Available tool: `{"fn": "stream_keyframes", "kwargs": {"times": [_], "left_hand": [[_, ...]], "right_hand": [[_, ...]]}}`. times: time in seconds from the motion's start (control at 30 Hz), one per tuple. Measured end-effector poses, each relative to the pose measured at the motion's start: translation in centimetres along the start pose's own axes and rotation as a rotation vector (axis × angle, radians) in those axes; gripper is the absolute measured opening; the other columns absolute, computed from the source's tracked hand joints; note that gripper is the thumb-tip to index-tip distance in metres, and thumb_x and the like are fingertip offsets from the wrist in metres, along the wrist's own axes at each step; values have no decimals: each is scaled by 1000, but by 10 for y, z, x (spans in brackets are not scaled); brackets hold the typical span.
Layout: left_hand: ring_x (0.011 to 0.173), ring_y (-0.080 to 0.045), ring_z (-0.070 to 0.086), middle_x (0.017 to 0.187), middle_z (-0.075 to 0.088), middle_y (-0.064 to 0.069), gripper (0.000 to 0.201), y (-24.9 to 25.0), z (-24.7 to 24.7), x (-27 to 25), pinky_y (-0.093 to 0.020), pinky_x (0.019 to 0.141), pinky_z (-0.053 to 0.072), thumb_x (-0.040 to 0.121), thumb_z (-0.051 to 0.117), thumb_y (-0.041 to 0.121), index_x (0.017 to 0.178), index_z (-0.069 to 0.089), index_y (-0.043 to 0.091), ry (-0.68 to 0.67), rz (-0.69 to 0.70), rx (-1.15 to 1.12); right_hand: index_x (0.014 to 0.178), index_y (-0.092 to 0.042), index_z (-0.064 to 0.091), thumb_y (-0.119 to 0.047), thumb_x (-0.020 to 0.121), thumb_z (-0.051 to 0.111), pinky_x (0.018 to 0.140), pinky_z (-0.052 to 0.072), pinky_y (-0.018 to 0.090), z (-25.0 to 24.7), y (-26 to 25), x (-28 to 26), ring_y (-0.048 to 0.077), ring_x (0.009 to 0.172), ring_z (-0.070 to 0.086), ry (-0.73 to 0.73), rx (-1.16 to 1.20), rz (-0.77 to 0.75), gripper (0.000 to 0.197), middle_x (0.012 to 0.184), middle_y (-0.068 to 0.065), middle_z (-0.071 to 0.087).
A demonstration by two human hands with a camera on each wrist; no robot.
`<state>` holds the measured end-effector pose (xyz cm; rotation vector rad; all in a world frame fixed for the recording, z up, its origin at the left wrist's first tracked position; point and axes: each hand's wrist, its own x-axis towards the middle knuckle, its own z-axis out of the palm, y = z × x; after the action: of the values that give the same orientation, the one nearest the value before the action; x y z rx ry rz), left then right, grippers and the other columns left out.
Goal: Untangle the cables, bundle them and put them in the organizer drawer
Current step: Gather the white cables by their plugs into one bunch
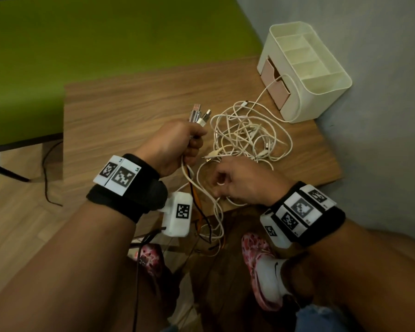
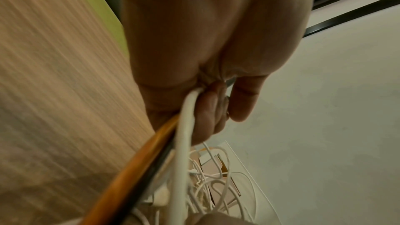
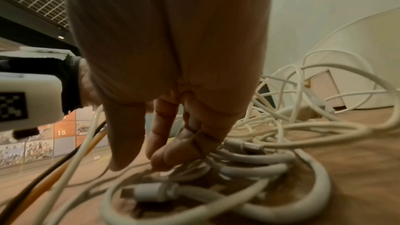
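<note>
Gripping several plug ends, the left hand [image 1: 175,140] held limp white cables [image 1: 244,135] while the right hand [image 1: 240,180] pinched a strand near the wooden table's [image 1: 120,109] front edge.

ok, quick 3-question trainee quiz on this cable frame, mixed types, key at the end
1. True or false: the left hand holds several cable plug ends together in its grip.
2. Where does the tangle of white cables lie? A) in the pink drawer B) on the wooden table C) on the floor
3. Fill in: a white cable runs from the tangle into the pink ___ of the organizer.

Key: 1 true; 2 B; 3 drawer.
</note>
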<state>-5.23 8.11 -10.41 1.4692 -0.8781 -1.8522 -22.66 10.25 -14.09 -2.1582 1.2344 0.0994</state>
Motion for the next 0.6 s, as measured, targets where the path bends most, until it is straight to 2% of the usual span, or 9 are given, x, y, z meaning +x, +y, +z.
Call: {"fn": "stream_keyframes", "kwargs": {"times": [0.17, 0.27, 0.33, 0.4, 0.47, 0.5, 0.6], "left_hand": [[53, -11, 14, 65, 23, 1, 26, -2, -1, 3, -25, 47, 14, 95, 44, 8, 80, 30, 22, -17, 29, 21], [54, -12, 12, 65, 22, 0, 27, -2, 0, 4, -28, 50, 11, 95, 44, 7, 79, 29, 23, -18, 35, 30], [56, -13, 11, 66, 22, 0, 28, -2, 1, 3, -29, 52, 11, 95, 44, 8, 79, 29, 23, -17, 34, 43], [57, -13, 12, 65, 22, 0, 28, -2, 2, 3, -29, 54, 10, 96, 44, 8, 79, 29, 23, -15, 33, 50], [54, -12, 14, 65, 23, 0, 27, -2, 2, 4, -29, 52, 11, 96, 45, 8, 79, 29, 22, -13, 32, 51], [53, -11, 15, 64, 24, 1, 27, -2, 2, 4, -28, 51, 13, 96, 45, 9, 79, 30, 22, -12, 31, 54], [49, -10, 19, 62, 27, 1, 26, -2, 2, 5, -25, 46, 17, 95, 46, 9, 78, 32, 21, -1, 33, 68]], "right_hand": [[110, -16, 70, -17, 86, 68, 85, 50, 33, 0, 2, -2, 17, 94, 60, -12, -11, -24, 24, 110, 1, 56], [122, -20, 64, -21, 86, 69, 83, 44, 27, 3, 1, 0, 16, 99, 54, -93, -111, 7, 37, 112, -2, 45], [128, -19, 61, -22, 87, 67, 81, 37, 22, 4, 1, 0, 17, 106, 50, -116, -181, -22, 41, 119, 2, 44], [128, -18, 62, -19, 88, 64, 84, 38, 22, 5, 3, -2, 18, 111, 48, -107, -193, -68, 40, 123, 5, 45], [121, -16, 67, -13, 87, 64, 90, 46, 32, 5, 5, -5, 20, 109, 51, -29, -88, -145, 34, 123, 6, 48], [115, -15, 69, -8, 85, 64, 89, 49, 36, 5, 8, -6, 20, 107, 54, 58, -22, -196, 30, 122, 6, 51], [100, -11, 73, 6, 81, 65, 85, 51, 32, 0, 16, -6, 19, 104, 59, 364, 70, -296, 27, 114, 4, 59]]}}
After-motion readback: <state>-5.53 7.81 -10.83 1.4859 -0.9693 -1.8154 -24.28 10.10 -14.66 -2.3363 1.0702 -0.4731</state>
